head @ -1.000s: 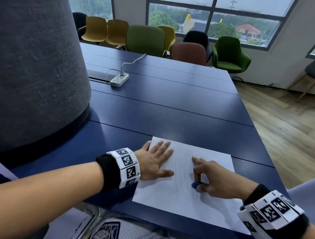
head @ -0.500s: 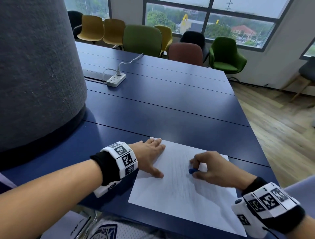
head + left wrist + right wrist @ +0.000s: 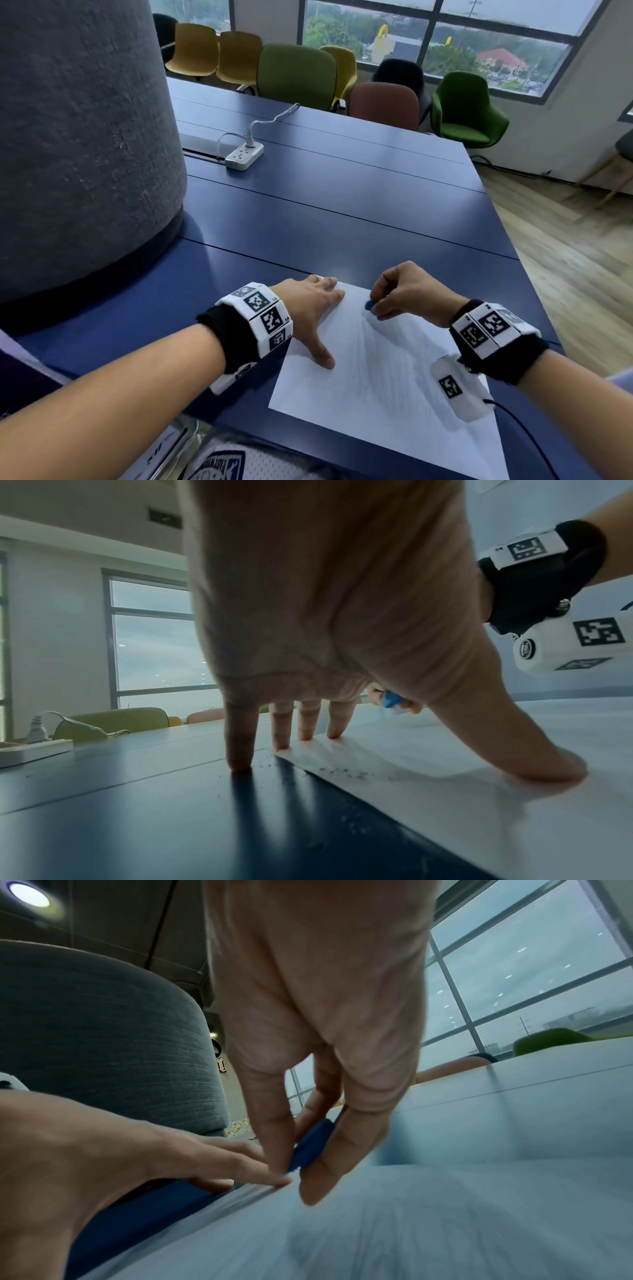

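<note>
Small blue eraser [image 3: 370, 305]: pinched in the right hand [image 3: 407, 291], thumb on one face and the curled fingers on the other. It sits low over the white sheet of paper [image 3: 376, 394], near the sheet's far edge. The right wrist view shows the eraser [image 3: 311, 1145] slanting down towards the sheet, but the blur there hides whether its tip touches.

Left hand [image 3: 308, 308]: flat and spread, fingers straight, holding nothing, pressing on the sheet's far left corner. In the left wrist view the thumb [image 3: 534, 764] lies on the sheet. Two fingertips press the paper, one sits right at its edge, and the little finger [image 3: 240, 750] stands on the dark blue table [image 3: 342, 212] just off the sheet.

The eraser is just to the right of the left hand's fingertips, with a narrow gap between the two hands.

Faint grey pencil strokes run across the middle of the sheet. Dark eraser crumbs [image 3: 342, 772] lie scattered along the sheet's left edge, some on the paper and some on the table.

Beyond the sheet, well away: a white power strip [image 3: 245, 156] with one plug in it. Left of the sheet: a large grey fabric-covered column [image 3: 78, 137].
</note>
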`<state>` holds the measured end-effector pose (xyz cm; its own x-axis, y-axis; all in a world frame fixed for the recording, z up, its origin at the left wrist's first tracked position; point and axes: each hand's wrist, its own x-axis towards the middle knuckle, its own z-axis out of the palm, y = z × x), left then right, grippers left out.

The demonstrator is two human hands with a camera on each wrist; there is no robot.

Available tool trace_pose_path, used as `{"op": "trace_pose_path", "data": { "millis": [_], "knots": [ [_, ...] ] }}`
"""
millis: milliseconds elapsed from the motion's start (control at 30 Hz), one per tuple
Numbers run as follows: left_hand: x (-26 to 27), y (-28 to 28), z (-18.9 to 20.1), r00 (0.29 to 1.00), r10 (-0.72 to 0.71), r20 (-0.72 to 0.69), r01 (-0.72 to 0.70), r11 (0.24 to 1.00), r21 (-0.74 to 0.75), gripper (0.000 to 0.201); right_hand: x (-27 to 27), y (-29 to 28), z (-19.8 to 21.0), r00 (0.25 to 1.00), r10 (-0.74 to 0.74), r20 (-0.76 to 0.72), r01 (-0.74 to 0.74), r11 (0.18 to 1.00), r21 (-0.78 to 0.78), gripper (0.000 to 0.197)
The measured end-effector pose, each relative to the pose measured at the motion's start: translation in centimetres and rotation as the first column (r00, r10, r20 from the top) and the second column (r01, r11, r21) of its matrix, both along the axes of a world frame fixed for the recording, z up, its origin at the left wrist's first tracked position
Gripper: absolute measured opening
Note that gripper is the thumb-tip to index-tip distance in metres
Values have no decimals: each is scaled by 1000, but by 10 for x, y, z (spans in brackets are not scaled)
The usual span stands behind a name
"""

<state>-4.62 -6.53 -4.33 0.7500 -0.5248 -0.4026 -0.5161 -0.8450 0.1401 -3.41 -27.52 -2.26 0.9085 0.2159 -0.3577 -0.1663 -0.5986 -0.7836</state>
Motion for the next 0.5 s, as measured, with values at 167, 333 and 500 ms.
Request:
{"op": "trace_pose_path", "data": {
  "millis": [167,333,500],
  "knots": [
    [0,0,-1,1000,-7,17,8,1000,-13,120,14,11,-10,949,177,261,-107,959,-263,17],
    [-1,0,-1,1000,1,19,0,1000,-28,114,19,19,-10,867,402,294,-245,859,-450,16],
    [-2,1,-1,1000,0,2,0,999,-33,116,20,19,-11,849,431,305,-248,835,-491,14]
  ]
}}
